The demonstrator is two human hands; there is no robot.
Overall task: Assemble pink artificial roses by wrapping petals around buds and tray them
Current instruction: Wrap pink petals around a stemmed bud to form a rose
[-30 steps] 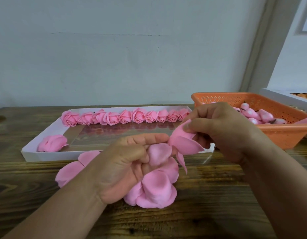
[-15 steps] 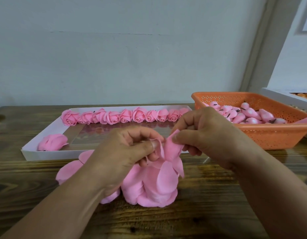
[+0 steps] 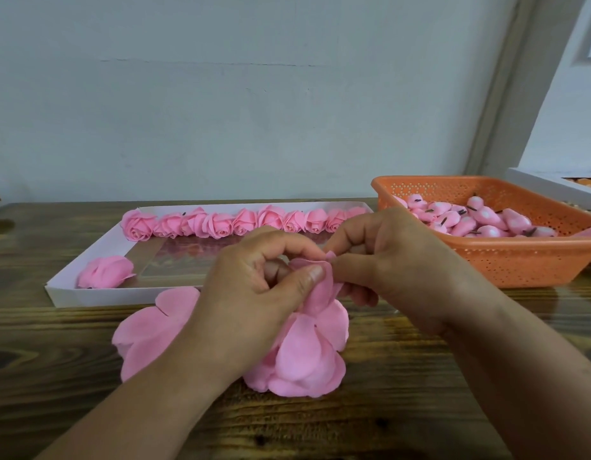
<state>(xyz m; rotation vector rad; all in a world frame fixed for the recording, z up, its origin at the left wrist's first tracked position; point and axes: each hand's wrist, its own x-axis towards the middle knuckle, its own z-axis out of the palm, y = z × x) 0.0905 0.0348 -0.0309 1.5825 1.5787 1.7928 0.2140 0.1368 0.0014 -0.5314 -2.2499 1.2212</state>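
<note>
Looks like a small craft workshop or home assembly station, not a factory line. Dark wooden table (image 3: 420,410) pushed against a plain pale painted wall (image 3: 254,111). White shallow tray (image 3: 88,295) with a row of finished pink roses (image 3: 241,222), orange perforated plastic basket (image 3: 519,263) full of pink buds (image 3: 479,220), loose petal pile (image 3: 144,330) on the tabletop. Batch handwork setup.

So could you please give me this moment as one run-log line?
step: wrapping | left hand: pinches petal cluster | right hand: pinches petal tip | tray: one row of roses
</note>
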